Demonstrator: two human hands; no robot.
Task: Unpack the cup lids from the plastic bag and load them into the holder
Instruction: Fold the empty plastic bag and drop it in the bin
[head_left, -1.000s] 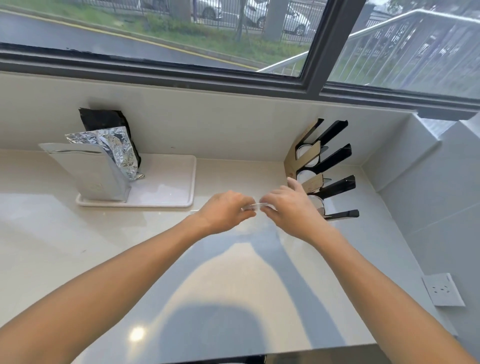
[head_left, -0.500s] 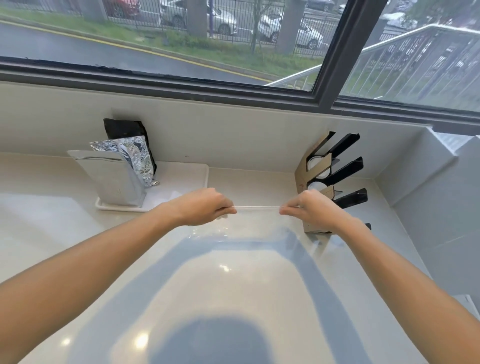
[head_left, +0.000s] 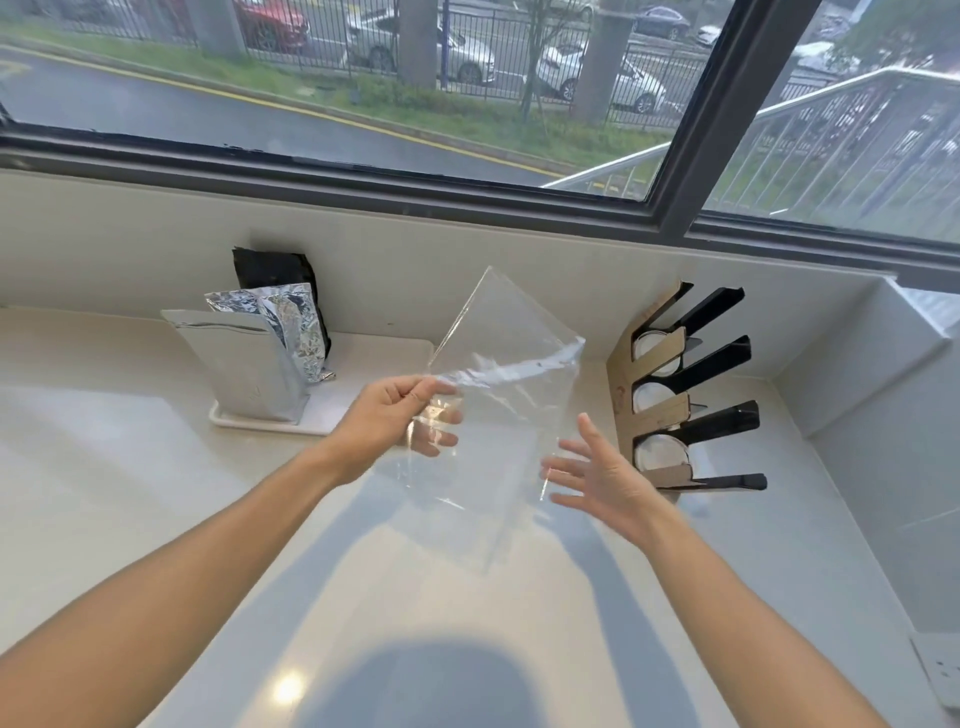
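1. Plastic bag (head_left: 498, 415): clear, thin and limp, held up above the worktop (head_left: 156, 493) near the middle of the view; looks empty, no lids visible inside.
2. Far left on the worktop: silver foil pouches (head_left: 249, 364) standing on a white tray (head_left: 322, 421), well apart from the bag and not part of the job.
3. Left hand (head_left: 395, 415): pinching the crumpled upper edge of the bag between thumb and fingers, carrying all of it.
4. Handling, as a judgement: almost weightless, floppy, slippery and prone to cling or drift in any draught; not fragile. Best taken at the bunched edge or a corner, never by the flat face, which would slide.
5. Right hand (head_left: 597, 478): spread wide, palm turned toward the bag, fingers just beside its lower right edge; touching or not, cannot tell.
6. Holder (head_left: 670, 395) on the right, against the wall: cardboard side, black slanted arms, white round lids (head_left: 654, 400) sitting in its slots.
7. Judged stage: lids loaded, only the empty bag left to put aside.
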